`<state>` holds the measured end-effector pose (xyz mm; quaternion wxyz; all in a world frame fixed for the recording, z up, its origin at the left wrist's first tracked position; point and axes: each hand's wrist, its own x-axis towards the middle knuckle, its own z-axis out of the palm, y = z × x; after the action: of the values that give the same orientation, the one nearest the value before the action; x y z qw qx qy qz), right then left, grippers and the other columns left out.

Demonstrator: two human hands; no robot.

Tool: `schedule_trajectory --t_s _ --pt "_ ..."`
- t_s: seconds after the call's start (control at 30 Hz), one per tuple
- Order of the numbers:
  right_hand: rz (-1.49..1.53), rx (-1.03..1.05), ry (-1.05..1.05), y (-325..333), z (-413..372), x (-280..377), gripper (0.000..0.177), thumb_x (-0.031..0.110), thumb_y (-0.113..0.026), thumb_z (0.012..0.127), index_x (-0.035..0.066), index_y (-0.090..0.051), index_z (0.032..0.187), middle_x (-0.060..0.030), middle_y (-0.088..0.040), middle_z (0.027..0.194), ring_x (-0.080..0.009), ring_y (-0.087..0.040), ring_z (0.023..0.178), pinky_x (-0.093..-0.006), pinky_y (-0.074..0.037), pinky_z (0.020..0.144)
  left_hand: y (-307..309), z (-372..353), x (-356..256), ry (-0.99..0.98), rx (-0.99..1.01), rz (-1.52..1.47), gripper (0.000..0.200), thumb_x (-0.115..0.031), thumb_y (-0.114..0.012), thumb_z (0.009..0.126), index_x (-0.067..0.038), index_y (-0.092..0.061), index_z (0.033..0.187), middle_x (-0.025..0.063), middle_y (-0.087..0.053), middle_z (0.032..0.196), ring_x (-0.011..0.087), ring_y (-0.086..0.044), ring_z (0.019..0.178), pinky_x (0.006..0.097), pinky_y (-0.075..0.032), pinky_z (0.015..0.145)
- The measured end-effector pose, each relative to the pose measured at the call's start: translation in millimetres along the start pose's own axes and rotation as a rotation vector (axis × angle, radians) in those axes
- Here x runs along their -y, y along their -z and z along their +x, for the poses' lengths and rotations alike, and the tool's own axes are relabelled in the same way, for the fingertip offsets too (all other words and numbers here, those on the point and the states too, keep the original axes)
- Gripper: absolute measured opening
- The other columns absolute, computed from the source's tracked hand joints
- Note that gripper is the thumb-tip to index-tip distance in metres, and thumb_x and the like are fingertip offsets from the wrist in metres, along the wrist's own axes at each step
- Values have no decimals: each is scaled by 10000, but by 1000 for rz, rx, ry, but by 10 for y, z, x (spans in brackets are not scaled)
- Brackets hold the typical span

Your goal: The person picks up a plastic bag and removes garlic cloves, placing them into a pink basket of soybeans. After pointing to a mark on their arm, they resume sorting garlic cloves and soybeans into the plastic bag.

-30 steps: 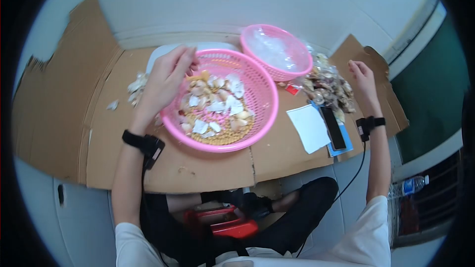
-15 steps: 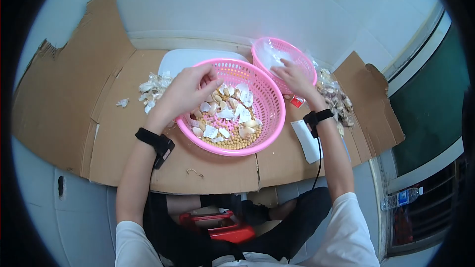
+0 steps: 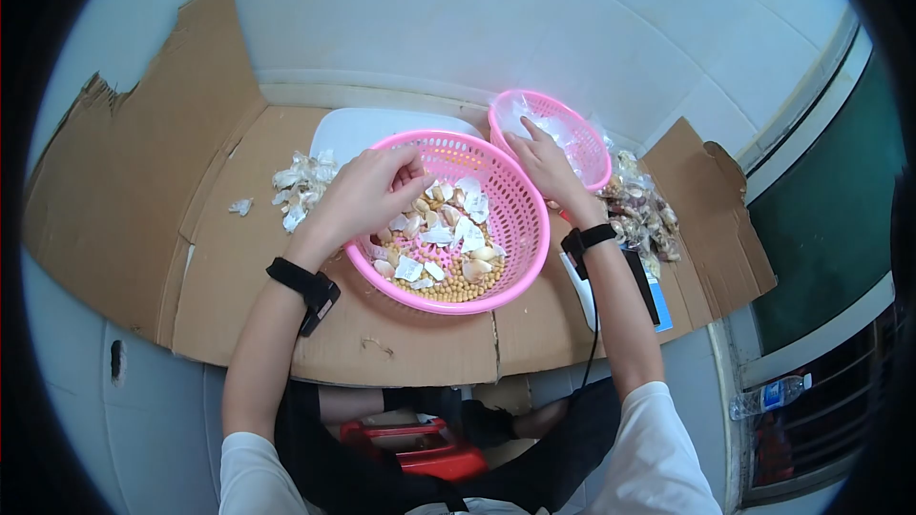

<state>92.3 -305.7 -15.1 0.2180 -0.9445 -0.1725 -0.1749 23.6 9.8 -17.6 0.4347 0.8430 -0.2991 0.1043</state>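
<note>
A large pink basket (image 3: 520, 277) holds yellow soybeans (image 3: 439, 288), pale garlic cloves (image 3: 475, 269) and white papery skins (image 3: 468, 234). Over its left side hangs my left hand (image 3: 374, 193), fingers curled in and thumb close to them; anything between the fingertips is too small to make out. My right hand (image 3: 551, 172) is at the near left rim of a smaller pink basket (image 3: 593, 148), which has a clear plastic bag (image 3: 553, 129) inside. Its thumb and index finger are apart, with nothing visible between them.
Garlic skins (image 3: 303, 181) lie left of the large basket, in front of a white lid or board (image 3: 353, 124). Right are a bag of garlic (image 3: 644, 210) and a dark flat object (image 3: 641, 286). Cardboard (image 3: 239, 296) covers the table. A red stool (image 3: 439, 458) stands below.
My right hand has moved left, from over the small basket toward the large basket's rim. My left hand stays over the large basket. The camera view has shifted slightly.
</note>
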Motion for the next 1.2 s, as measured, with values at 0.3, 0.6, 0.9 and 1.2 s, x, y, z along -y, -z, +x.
schedule_trajectory --t_s 0.3,0.6,0.9,1.2 --pt "124 -106 -3 264 -81 -3 642 465 -394 1102 -81 -570 1391 -241 -540 1486 -359 -494 1396 -421 -369 1185 -14 -7 3 -40 -43 -62 278 -232 -673 966 19 -624 857 105 -624 694 205 -607 636 357 -493 627" --pt "1464 106 -128 393 -251 686 770 595 -373 1087 -90 -558 1387 -209 -587 1423 -297 -566 1325 -417 -420 1156 -16 4 21 55 -100 -128 500 -378 -427 1129 74 -635 1074 141 -684 916 224 -657 849 368 -531 793" --pt "1493 108 -174 -16 -165 721 244 178 -673 1020 3 -621 1182 -54 -665 1037 -162 -682 984 -308 -565 875 -17 43 79 98 -66 -381 316 -271 -549 1105 1 -598 951 29 -640 841 83 -616 792 269 -534 741" --pt "1256 86 -75 -31 -329 715 167 198 -726 986 32 -716 977 -5 -681 853 -71 -632 781 -241 -511 710 -9 26 69 156 -112 -414 342 -263 -660 1049 23 -663 859 24 -674 776 64 -604 704 252 -525 657"
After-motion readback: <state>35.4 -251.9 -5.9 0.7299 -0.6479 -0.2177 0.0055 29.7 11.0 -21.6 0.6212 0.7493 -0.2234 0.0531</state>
